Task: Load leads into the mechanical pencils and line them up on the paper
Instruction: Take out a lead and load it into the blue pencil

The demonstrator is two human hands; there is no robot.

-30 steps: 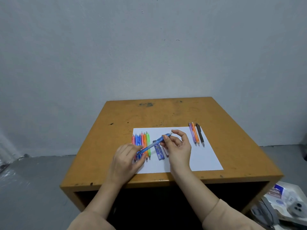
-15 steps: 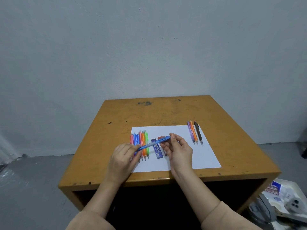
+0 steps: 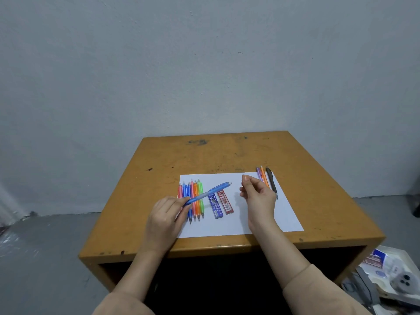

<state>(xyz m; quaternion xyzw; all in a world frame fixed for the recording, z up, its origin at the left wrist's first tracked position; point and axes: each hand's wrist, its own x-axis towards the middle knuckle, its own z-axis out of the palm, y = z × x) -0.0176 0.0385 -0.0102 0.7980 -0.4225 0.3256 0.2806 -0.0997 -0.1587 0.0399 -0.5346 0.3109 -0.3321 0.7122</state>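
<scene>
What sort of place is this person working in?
Probably a plain spare room or makeshift work corner: a worn wooden table before a bare grey wall, a rough concrete floor, and loose clutter lying on it.

The left hand (image 3: 164, 218) holds a blue pencil (image 3: 208, 193) slanted over a row of bright pencils (image 3: 196, 202) on the white paper (image 3: 238, 223), near the tabletop's (image 3: 227, 155) front edge. Two lead boxes (image 3: 216, 205) lie beside the row. The right hand (image 3: 259, 196) hangs above the paper, fingers (image 3: 247, 180) loosely bent.
</scene>
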